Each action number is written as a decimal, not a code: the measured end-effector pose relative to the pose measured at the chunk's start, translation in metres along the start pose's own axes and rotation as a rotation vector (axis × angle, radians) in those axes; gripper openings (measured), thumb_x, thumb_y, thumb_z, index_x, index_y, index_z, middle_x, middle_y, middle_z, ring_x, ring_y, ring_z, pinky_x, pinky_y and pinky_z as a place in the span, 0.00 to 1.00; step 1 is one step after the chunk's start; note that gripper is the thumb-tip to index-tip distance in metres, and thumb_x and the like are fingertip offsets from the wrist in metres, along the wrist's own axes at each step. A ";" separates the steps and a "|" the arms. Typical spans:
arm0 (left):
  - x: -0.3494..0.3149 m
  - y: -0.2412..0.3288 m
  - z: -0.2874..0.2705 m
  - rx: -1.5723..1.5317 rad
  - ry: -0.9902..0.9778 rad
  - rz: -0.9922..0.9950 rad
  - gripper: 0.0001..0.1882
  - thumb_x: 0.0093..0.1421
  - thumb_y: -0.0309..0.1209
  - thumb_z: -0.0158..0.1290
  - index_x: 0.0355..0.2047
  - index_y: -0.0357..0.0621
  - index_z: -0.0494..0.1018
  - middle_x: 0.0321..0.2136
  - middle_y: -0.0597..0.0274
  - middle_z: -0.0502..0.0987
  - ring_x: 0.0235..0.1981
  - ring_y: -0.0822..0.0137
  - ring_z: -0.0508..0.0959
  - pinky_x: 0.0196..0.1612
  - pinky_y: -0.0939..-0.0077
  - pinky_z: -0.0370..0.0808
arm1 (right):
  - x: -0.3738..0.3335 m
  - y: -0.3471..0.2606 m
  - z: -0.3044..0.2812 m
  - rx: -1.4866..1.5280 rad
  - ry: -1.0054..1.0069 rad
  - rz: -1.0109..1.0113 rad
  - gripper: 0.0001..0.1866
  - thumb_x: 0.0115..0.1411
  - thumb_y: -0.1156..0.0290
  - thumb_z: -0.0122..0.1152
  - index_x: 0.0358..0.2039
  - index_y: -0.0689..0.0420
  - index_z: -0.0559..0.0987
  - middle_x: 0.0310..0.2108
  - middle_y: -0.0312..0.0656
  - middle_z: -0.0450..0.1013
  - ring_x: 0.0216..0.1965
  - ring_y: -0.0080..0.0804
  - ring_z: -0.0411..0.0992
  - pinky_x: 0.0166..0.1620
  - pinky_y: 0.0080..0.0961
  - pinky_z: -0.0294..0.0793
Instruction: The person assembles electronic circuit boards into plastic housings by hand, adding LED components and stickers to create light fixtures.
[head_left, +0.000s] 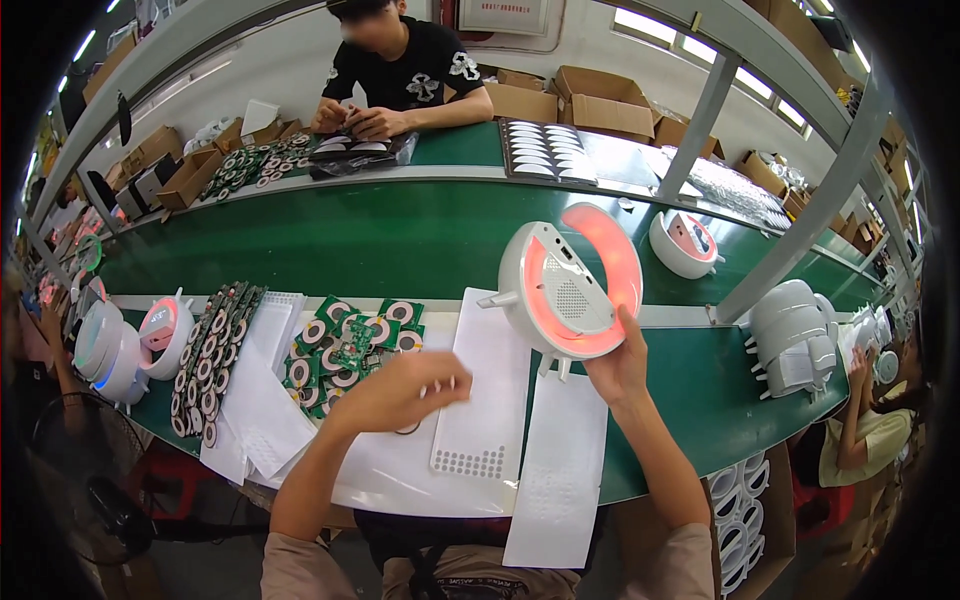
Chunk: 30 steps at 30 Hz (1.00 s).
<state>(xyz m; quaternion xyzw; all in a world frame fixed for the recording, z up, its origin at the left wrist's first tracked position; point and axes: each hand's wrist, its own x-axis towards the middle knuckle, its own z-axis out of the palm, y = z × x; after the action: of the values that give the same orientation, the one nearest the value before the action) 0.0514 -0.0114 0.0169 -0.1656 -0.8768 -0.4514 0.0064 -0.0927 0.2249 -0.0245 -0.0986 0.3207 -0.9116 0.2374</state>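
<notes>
My right hand (618, 362) grips the lower right rim of a white round lamp (520, 285), holding it up over the bench. A curved band of the lamp glows pinkish red, and a dotted speaker grille and small sockets show on its inner panel. Short white legs stick out from its body. To the left, my left hand (405, 388) hovers, apart from the lamp, with its fingers curled in; whatever they may hold is hidden. Below the lamp lie a sheet of round grey stickers (475, 420) and a white sheet (560, 460).
Green circuit boards with round coils (345, 350) lie left of the sheets, beside stacked coil boards (212, 365). More lamps (160, 335) stand at far left, with white lamp shells (790, 345) at right. One lit lamp (685, 243) sits across the green belt (380, 240). A co-worker (400, 70) works opposite.
</notes>
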 end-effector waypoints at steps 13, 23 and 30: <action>0.013 0.000 0.027 -0.484 0.764 0.202 0.05 0.59 0.18 0.44 0.34 0.27 0.68 0.37 0.55 0.71 0.33 0.69 0.77 0.40 0.78 0.75 | -0.014 0.017 0.029 0.022 0.014 0.131 0.31 0.57 0.59 0.53 0.56 0.61 0.58 0.53 0.46 0.63 0.52 0.36 0.64 0.53 0.37 0.66; 0.014 0.001 0.029 -0.540 0.777 0.194 0.05 0.59 0.17 0.45 0.34 0.27 0.68 0.34 0.55 0.72 0.32 0.70 0.76 0.39 0.80 0.74 | -0.017 0.020 0.034 0.030 0.042 0.136 0.31 0.57 0.58 0.52 0.56 0.61 0.57 0.53 0.46 0.62 0.52 0.37 0.64 0.52 0.37 0.68; 0.012 0.002 0.029 -0.506 0.798 0.192 0.04 0.57 0.15 0.45 0.33 0.27 0.69 0.34 0.55 0.72 0.31 0.71 0.76 0.37 0.80 0.74 | -0.017 0.022 0.031 0.050 0.009 0.154 0.30 0.57 0.59 0.52 0.56 0.60 0.58 0.53 0.46 0.63 0.51 0.36 0.65 0.50 0.36 0.69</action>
<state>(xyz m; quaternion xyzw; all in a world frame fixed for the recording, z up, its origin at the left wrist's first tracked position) 0.0450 0.0156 0.0030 -0.0561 -0.6493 -0.6762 0.3435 -0.0594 0.2017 -0.0143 -0.0635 0.3055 -0.8988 0.3079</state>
